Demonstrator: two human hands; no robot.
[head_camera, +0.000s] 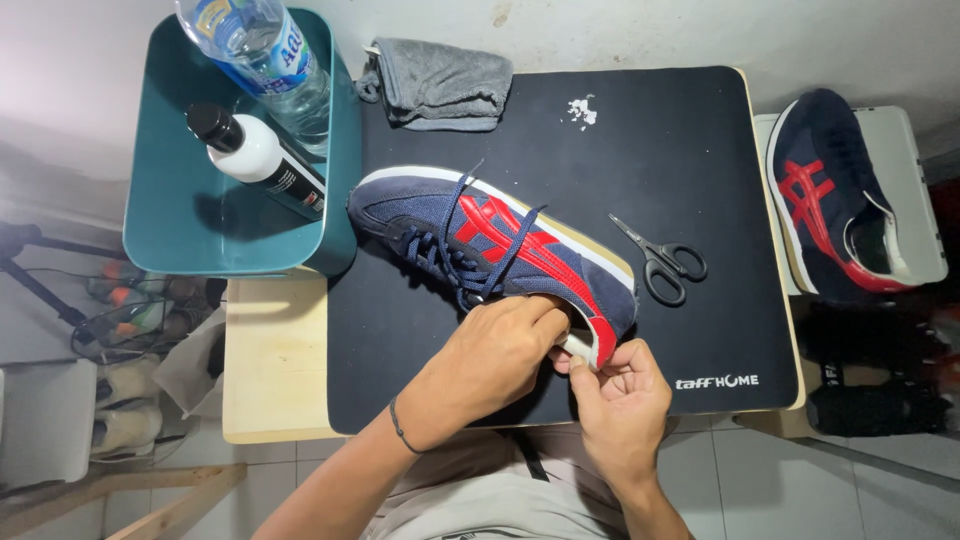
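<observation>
A navy sneaker (470, 230) with red stripes and dark laces lies on its side on a black mat (680, 150). My left hand (495, 350) reaches into the shoe's opening near the heel, fingers curled around the collar. My right hand (615, 395) pinches the white heel edge of the same shoe from below. What my left fingers hold inside the shoe is hidden.
Black scissors (662, 262) lie on the mat right of the shoe. A grey cloth (438, 82) sits at the back. A teal bin (170, 215) at left holds a water bottle (262, 55) and a white bottle (255, 155). The matching sneaker (835, 190) rests at right.
</observation>
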